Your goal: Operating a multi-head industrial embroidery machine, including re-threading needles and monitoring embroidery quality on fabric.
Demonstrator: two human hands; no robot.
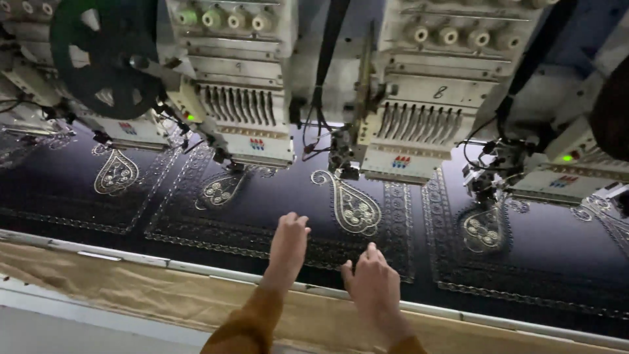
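Note:
My left hand [289, 244] lies flat on a dark navy cloth [288, 196] stretched under a row of embroidery machine heads, fingers loosely curled, holding nothing. My right hand [371, 283] rests palm down on the same cloth a little nearer to me, fingers spread slightly. Just beyond both hands is a pale stitched paisley motif [354, 208], beneath a white machine head [419, 131]. Both sleeves are mustard coloured.
More white machine heads [242, 98] hang over the cloth left and right, each above a paisley motif [116, 173]. A green reel [98, 59] sits at top left. A pale metal frame bar [196, 270] and tan backing strip [131, 288] edge the cloth.

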